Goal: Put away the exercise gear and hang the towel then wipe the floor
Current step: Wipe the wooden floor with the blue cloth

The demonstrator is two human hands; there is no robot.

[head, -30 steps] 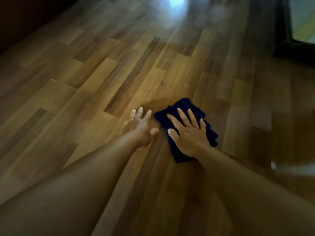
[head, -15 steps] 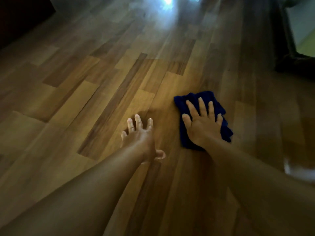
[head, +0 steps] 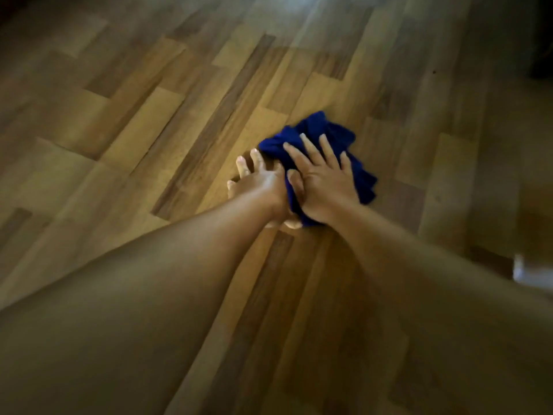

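Observation:
A dark blue cloth lies bunched on the wooden plank floor. My right hand presses flat on top of it, fingers straight and spread. My left hand rests flat on the floor right beside the cloth's left edge, fingers extended, its thumb side against my right hand. Most of the cloth is hidden under my right palm.
Bare wood planks spread all around the hands. A pale object shows at the right edge, blurred. Dark furniture or a wall fills the top right corner.
The cloth slid left under my right hand and bunched up. My two hands, apart half a second ago, now touch side by side.

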